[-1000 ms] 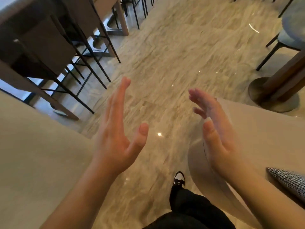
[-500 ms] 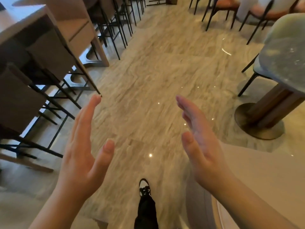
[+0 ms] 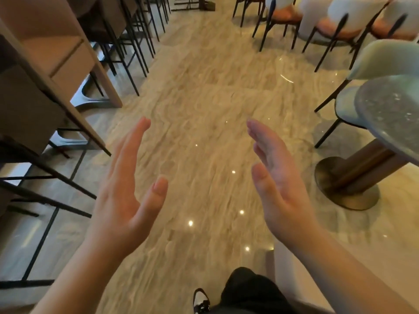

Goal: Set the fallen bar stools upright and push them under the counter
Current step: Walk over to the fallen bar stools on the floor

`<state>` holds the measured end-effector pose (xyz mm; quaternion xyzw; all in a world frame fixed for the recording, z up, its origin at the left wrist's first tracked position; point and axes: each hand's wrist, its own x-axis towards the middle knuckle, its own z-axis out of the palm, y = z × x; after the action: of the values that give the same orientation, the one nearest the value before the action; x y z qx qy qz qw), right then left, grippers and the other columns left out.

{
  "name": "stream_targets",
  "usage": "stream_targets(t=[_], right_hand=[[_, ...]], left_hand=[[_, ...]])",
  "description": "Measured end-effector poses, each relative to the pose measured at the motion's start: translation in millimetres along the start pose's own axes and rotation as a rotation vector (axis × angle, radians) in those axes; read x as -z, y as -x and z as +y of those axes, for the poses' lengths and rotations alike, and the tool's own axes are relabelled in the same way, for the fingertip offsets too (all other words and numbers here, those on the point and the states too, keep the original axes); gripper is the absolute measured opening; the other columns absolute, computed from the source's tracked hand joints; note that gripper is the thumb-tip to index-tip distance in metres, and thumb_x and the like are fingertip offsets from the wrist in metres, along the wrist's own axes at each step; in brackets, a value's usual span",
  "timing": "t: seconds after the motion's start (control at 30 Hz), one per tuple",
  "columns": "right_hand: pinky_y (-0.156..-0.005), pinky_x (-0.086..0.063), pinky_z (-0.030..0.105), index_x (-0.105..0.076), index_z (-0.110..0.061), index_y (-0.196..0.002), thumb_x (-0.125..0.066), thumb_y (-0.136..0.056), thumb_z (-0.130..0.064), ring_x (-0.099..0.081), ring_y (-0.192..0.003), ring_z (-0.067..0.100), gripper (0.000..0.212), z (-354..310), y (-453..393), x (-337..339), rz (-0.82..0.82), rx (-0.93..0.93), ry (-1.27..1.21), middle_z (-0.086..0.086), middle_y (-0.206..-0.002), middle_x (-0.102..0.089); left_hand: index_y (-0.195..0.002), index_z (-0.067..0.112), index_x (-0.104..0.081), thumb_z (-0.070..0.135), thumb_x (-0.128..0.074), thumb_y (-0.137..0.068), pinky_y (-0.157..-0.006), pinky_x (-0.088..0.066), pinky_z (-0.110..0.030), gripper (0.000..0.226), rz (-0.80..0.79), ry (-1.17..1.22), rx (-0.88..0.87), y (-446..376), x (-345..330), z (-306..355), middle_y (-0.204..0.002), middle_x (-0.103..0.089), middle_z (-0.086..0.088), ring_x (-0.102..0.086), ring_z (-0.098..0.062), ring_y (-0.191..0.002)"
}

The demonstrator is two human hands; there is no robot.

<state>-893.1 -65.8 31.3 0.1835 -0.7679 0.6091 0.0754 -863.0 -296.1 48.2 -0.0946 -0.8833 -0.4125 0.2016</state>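
My left hand (image 3: pixel 127 191) and my right hand (image 3: pixel 276 180) are held out in front of me, palms facing each other, fingers straight, holding nothing. Along the left runs the counter (image 3: pixel 68 57), pale wood. Bar stools with brown seats and thin black legs (image 3: pixel 127 53) stand upright and tucked under it in a row. The nearest stool (image 3: pixel 27 114) at the left edge is upright too, its black legs (image 3: pixel 52 175) angled over the floor. No fallen stool shows in this view.
A marble floor aisle (image 3: pixel 208 91) runs ahead between the counter and the dining area. A round stone table on a brass pedestal (image 3: pixel 347 186) stands at the right, with a pale green chair (image 3: pixel 362 91) and orange-cushioned chairs (image 3: pixel 285 17) beyond. My shoe (image 3: pixel 200 300) is below.
The view has swung up and forward along the aisle, showing more stools and chairs. Both hands stay open in the same pose; the pale surfaces at the lower corners have mostly left the frame.
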Motion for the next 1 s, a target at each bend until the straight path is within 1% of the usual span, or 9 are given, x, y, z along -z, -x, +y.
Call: stream_targets(t=[0.1, 0.17, 0.3, 0.43, 0.57, 0.63, 0.8, 0.93, 1.0], right_hand=[[-0.117, -0.027, 0.026, -0.033, -0.02, -0.152, -0.038, -0.096, -0.064, -0.03, -0.146, 0.005, 0.071, 22.3, -54.8, 1.9, 0.025, -0.016, -0.018, -0.013, -0.156, -0.036], [-0.116, -0.027, 0.025, -0.033, -0.021, -0.152, -0.038, -0.096, -0.063, -0.031, -0.145, 0.005, 0.07, 39.1, -92.2, 5.6, 0.029, -0.012, -0.022, -0.013, -0.156, -0.037], [-0.115, -0.028, 0.023, -0.033, -0.025, -0.152, -0.039, -0.096, -0.063, -0.03, -0.145, 0.004, 0.067, 81.5, -175.9, 20.4, 0.038, 0.005, -0.059, -0.013, -0.157, -0.036], [-0.116, -0.027, 0.023, -0.031, -0.029, -0.151, -0.038, -0.097, -0.062, -0.03, -0.146, 0.004, 0.064, 120.1, -274.0, 50.6, 0.026, 0.019, -0.051, -0.014, -0.157, -0.035], [-0.116, -0.028, 0.025, -0.033, -0.024, -0.15, -0.04, -0.1, -0.047, -0.032, -0.145, 0.004, 0.056, 154.2, -362.8, 78.7, 0.022, 0.03, -0.035, -0.011, -0.157, -0.037], [-0.116, -0.028, 0.025, -0.034, -0.024, -0.15, -0.039, -0.1, -0.045, -0.032, -0.144, 0.004, 0.054, 166.9, -399.7, 86.7, 0.016, 0.023, -0.032, -0.01, -0.156, -0.038], [-0.115, -0.027, 0.022, -0.032, -0.03, -0.149, -0.039, -0.1, -0.047, -0.031, -0.145, 0.003, 0.053, 207.6, -490.1, 93.7, 0.01, 0.015, -0.018, -0.012, -0.157, -0.036], [-0.115, -0.027, 0.021, -0.032, -0.036, -0.148, -0.04, -0.099, -0.053, -0.03, -0.145, 0.003, 0.054, 249.9, -566.7, 86.8, 0.006, -0.024, -0.014, -0.013, -0.158, -0.035], [-0.115, -0.028, 0.022, -0.033, -0.036, -0.149, -0.04, -0.097, -0.059, -0.03, -0.145, 0.004, 0.057, 272.1, -610.8, 79.9, 0.008, -0.027, -0.006, -0.014, -0.157, -0.035]], left_hand=[[-0.156, 0.034, -0.024, 0.074, -0.03, -0.093, -0.113, -0.035, -0.042, 0.075, -0.003, 0.028, -0.004, -54.2, -17.1, -29.6, -0.158, -0.035, 0.014, -0.035, -0.007, -0.145], [-0.156, 0.032, -0.025, 0.073, -0.031, -0.093, -0.112, -0.036, -0.051, 0.075, -0.011, 0.032, -0.007, -91.6, -30.9, -46.2, -0.158, -0.037, 0.009, -0.034, -0.009, -0.146], [-0.157, 0.033, -0.026, 0.077, -0.03, -0.091, -0.11, -0.035, -0.04, 0.079, 0.002, 0.022, -0.007, -176.3, -64.6, -75.5, -0.158, -0.034, 0.02, -0.036, -0.005, -0.144], [-0.157, 0.027, -0.026, 0.076, -0.03, -0.093, -0.113, -0.036, -0.053, 0.081, 0.011, -0.017, -0.008, -279.2, -105.5, -89.1, -0.16, -0.034, 0.013, -0.034, -0.007, -0.146], [-0.157, 0.022, -0.026, 0.072, -0.032, -0.095, -0.113, -0.035, -0.056, 0.081, 0.007, -0.006, -0.055, -370.4, -143.3, -100.2, -0.161, -0.033, 0.009, -0.031, -0.008, -0.147], [-0.157, 0.018, -0.028, 0.071, -0.031, -0.095, -0.114, -0.035, -0.052, 0.082, 0.003, -0.011, -0.069, -408.0, -156.8, -107.1, -0.161, -0.032, 0.007, -0.031, -0.008, -0.148], [-0.157, 0.02, -0.027, 0.073, -0.03, -0.095, -0.116, -0.035, -0.038, 0.082, 0.0, -0.011, -0.06, -496.5, -183.4, -144.6, -0.161, -0.032, 0.012, -0.033, -0.005, -0.146], [-0.157, 0.015, -0.027, 0.069, -0.031, -0.096, -0.116, -0.034, -0.047, 0.081, -0.014, -0.001, -0.074, -567.5, -208.3, -190.7, -0.161, -0.033, 0.004, -0.031, -0.008, -0.148], [-0.157, 0.017, -0.027, 0.066, -0.033, -0.096, -0.117, -0.033, -0.043, 0.079, -0.018, -0.002, -0.078, -608.3, -219.5, -219.6, -0.161, -0.032, 0.006, -0.03, -0.005, -0.147]])
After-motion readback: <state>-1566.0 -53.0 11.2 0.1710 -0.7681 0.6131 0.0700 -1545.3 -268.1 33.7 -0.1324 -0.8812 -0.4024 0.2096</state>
